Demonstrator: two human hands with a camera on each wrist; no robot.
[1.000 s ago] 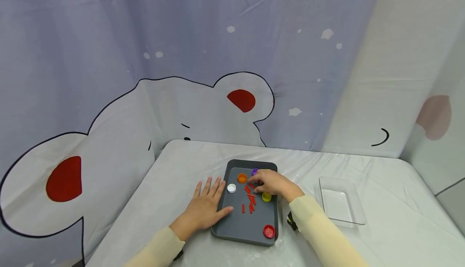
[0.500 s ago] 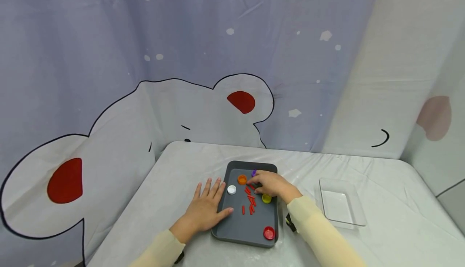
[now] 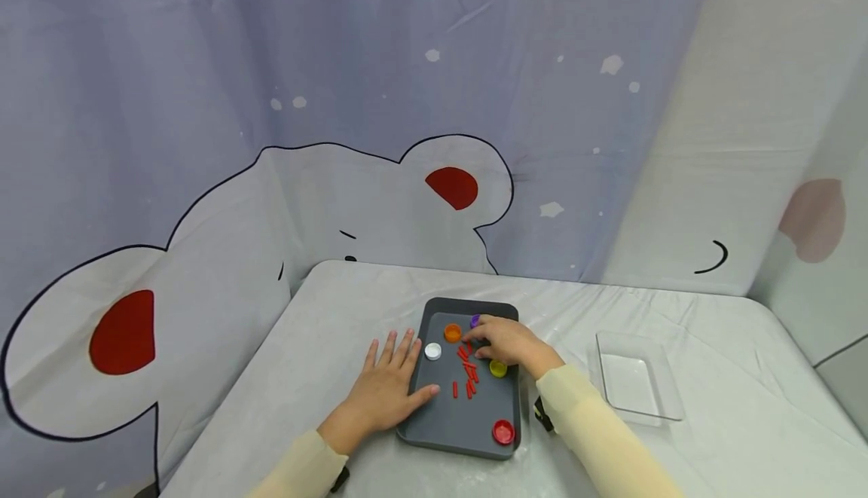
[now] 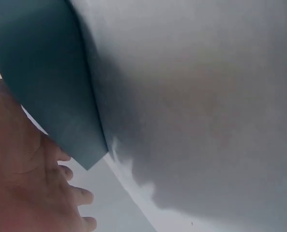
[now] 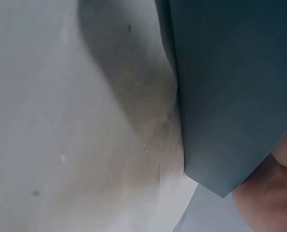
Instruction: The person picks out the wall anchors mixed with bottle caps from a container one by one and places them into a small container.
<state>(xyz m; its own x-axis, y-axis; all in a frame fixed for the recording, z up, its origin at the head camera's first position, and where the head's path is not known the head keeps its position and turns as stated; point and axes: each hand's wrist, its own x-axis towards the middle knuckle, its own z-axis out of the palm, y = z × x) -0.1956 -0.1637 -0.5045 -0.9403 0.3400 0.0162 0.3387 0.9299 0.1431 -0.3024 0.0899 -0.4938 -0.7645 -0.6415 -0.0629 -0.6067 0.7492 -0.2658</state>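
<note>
A grey tray [image 3: 447,430] lies on the white-covered table. My left hand [image 3: 381,396] rests at its left edge, fingers spread and straight, thumb over the rim; the left wrist view shows the palm beside the tray's wall [image 4: 46,72]. Several short red sticks [image 3: 470,371] lie loose in the tray's middle. My right hand [image 3: 508,341] reaches in from the right, fingers bent downward. A red stick [image 3: 469,347] shows between its index fingertip and thumb; I cannot tell whether they pinch it. The purple cap [image 3: 475,321] is partly hidden behind this hand.
Also in the tray are orange [image 3: 452,333], white [image 3: 432,351], yellow [image 3: 498,368] and red [image 3: 503,432] round caps. To the right stands a clear rectangular container [image 3: 637,377]. A printed curtain [image 3: 380,68] hangs behind the table.
The red stick by my right fingertips has turned from slanted to more upright. My right hand has barely shifted, and my left hand stays in place.
</note>
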